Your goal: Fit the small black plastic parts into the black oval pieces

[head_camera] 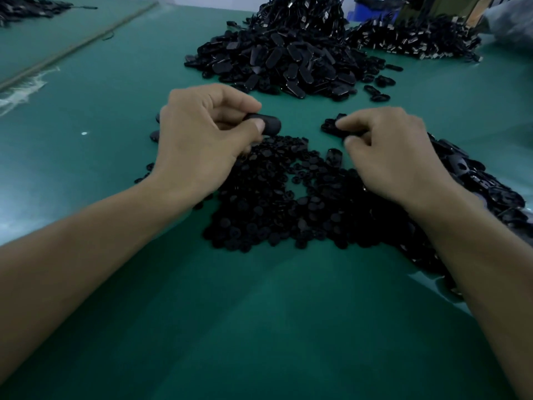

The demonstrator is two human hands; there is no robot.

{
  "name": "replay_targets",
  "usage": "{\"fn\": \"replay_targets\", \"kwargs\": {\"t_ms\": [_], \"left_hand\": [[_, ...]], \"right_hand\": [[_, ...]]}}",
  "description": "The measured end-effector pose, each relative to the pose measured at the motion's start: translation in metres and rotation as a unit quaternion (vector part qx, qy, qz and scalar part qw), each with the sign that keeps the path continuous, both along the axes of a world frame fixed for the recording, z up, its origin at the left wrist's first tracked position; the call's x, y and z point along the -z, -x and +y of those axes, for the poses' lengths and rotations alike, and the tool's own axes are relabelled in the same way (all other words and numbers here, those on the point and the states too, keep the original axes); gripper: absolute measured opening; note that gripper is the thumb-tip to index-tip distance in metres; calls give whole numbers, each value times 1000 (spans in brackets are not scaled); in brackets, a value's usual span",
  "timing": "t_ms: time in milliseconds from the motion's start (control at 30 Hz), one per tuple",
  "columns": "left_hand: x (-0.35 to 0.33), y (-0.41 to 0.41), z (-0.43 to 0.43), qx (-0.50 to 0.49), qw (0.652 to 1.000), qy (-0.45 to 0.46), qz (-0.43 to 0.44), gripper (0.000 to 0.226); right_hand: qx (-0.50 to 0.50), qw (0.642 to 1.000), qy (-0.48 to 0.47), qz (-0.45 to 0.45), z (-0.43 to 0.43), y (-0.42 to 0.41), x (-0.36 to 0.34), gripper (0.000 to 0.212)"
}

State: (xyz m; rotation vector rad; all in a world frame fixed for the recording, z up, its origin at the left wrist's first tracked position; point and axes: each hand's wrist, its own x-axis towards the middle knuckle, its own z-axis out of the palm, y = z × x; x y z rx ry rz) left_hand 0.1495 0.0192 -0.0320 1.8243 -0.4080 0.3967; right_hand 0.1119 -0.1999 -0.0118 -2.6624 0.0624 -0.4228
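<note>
pinching an oval piece (269, 125), left hand (199, 140); right hand (386, 151) seemingly pinches another; heaps (288, 62) around.

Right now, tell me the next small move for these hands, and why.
Probably bring the right hand leftward so its black part meets the black oval piece. The left hand pinches that piece at the far edge of the pile of small parts, and a gap of green table separates the two. What kind of part the right hand pinches is unclear.

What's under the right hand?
The right hand pinches a black oval piece, one end showing; the pile of small black parts lies beneath the wrist. Under the palm is hidden.
</note>
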Motion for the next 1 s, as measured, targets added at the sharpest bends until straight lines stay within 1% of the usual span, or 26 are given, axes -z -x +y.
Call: {"fn": "replay_targets", "kwargs": {"t_ms": [67, 100, 167, 267, 367, 433, 500, 600, 667, 733, 800, 867, 933, 1000], "left_hand": [[-1, -4, 4, -36, 998, -43, -15, 18], [-2, -6, 6, -51, 997, -61, -20, 17], [-4, -9, 10, -70, 994, -79, -27, 13], [-4, -14, 15, -90, 990, -106, -39, 8], [-2, -17, 18, -109, 983, -141, -47, 9], [-2, -16, 18, -103, 981, -156, -50, 8], [-3, -15, 19, -91, 981, -163, -49, 9], [-1, -16, 20, -119, 972, -201, -37, 8], [0, -15, 21, -147, 963, -226, -27, 10], [0, -16, 21, -159, 958, -236, -34, 11], [-1, -14, 20, -158, 957, -238, -45, 8], [-2, -11, 16, -142, 964, -217, -56, 7], [-5, -6, 10, -107, 975, -180, -69, 12], [-9, 1, 1, -53, 986, -147, -65, 20]], "right_hand": [[23, 995, 75, 55, -9, -2, 3, 37], [27, 992, 92, 78, -9, -2, 4, 36], [29, 990, 100, 98, -7, -2, 4, 32], [29, 992, 87, 91, -5, -2, 3, 29], [26, 992, 74, 104, -2, -4, 2, 37], [23, 988, 88, 122, 0, -4, 1, 42], [17, 988, 83, 130, 1, -4, 0, 42], [7, 995, 32, 91, -1, -4, 1, 39], [-7, 998, -21, 50, -2, -2, 2, 29], [-14, 997, -76, 10, -2, 0, 0, 20], [-19, 990, -140, -25, -2, 1, -1, 17], [-48, 971, -231, -38, 1, 3, -2, 17], [-101, 942, -318, -32, 6, 6, -4, 17], [-153, 917, -367, -24, 11, 8, -6, 19]]}}
